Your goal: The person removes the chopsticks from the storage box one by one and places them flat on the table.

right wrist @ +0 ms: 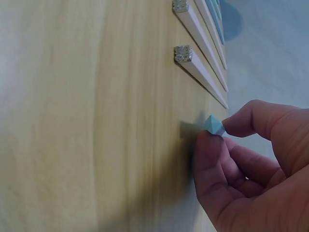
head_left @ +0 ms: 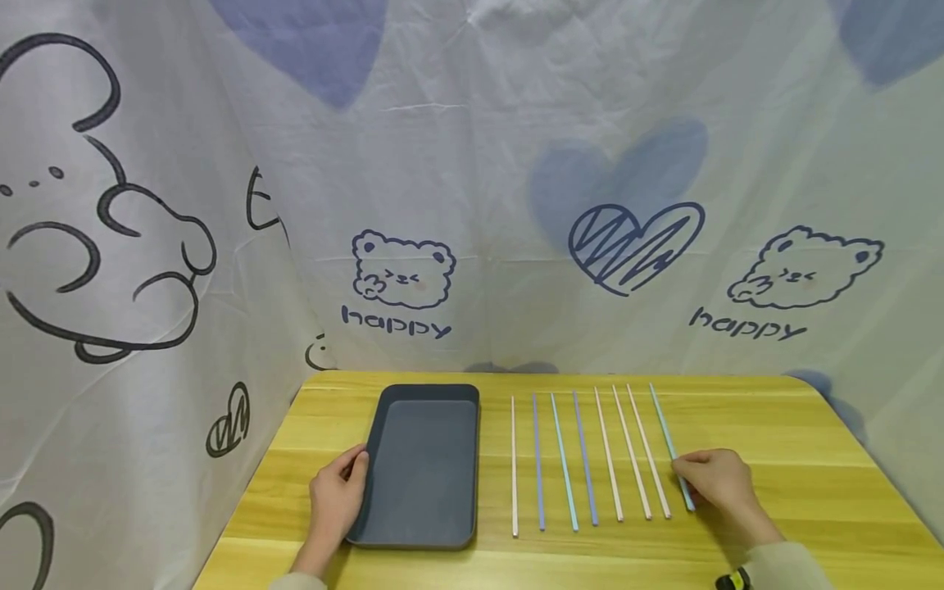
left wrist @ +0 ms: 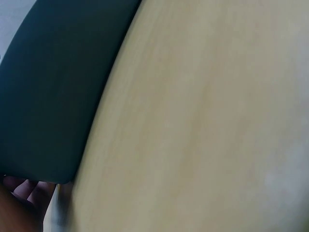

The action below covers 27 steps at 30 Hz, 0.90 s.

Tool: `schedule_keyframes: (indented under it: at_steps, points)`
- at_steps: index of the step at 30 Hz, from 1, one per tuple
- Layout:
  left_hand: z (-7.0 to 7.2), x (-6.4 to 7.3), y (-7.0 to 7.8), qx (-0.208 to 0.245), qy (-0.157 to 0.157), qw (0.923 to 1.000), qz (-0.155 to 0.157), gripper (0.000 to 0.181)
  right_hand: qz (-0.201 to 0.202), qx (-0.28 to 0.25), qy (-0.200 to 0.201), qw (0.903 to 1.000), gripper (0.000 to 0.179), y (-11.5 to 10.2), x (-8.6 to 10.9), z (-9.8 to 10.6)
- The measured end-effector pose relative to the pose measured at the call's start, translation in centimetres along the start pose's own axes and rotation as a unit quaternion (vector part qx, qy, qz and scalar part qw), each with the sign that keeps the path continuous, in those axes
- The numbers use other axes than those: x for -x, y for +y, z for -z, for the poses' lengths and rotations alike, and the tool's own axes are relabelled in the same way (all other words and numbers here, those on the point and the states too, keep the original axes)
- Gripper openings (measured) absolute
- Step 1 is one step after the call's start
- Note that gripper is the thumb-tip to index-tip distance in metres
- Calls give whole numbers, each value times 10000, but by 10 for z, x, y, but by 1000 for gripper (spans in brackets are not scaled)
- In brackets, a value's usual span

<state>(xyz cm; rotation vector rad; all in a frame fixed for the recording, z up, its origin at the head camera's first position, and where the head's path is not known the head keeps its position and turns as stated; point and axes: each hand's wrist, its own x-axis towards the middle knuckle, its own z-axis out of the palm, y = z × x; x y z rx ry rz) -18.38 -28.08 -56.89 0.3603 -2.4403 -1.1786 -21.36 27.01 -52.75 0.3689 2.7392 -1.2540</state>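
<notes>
At the right of the row, my right hand [head_left: 719, 485] pinches a mint-green chopstick [head_left: 663, 426] near its lower end. In the right wrist view, the thumb and index finger hold its end [right wrist: 214, 125] just over the table. Several more chopsticks lie side by side: pale pink ones [head_left: 648, 451], blue-violet ones [head_left: 538, 461] and a light blue one [head_left: 564, 462]. My left hand [head_left: 338, 496] grips the left rim of a dark grey rectangular tray [head_left: 420, 475], with nothing lying in it. In the left wrist view, curled fingers [left wrist: 41, 193] show at the tray's edge [left wrist: 58, 87].
Everything rests on a yellow wood-grain table [head_left: 605, 565]. A white cloth [head_left: 501, 123] printed with bears and hearts hangs behind the table and along its left side. A dark band [head_left: 732, 580] circles my right wrist.
</notes>
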Motion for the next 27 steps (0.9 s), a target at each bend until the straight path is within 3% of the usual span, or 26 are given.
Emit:
schedule_keyframes:
  at_steps: [4, 18, 22, 27]
  points:
    - [0, 1, 0, -20, -9, 10000, -8, 29, 51, 129, 93, 9999, 39, 0, 2, -2]
    - [2, -3, 1, -9, -251, 9997, 50, 39, 48, -197, 225, 9995, 32, 4, 5, -8]
    - [7, -5, -1, -77, -360, 9993, 17, 43, 137, 36, 287, 9995, 37, 1, 4, -8]
    - [14, -8, -2, -316, -581, 9977, -142, 44, 553, 424, 546, 9961, 40, -10, 2, -4]
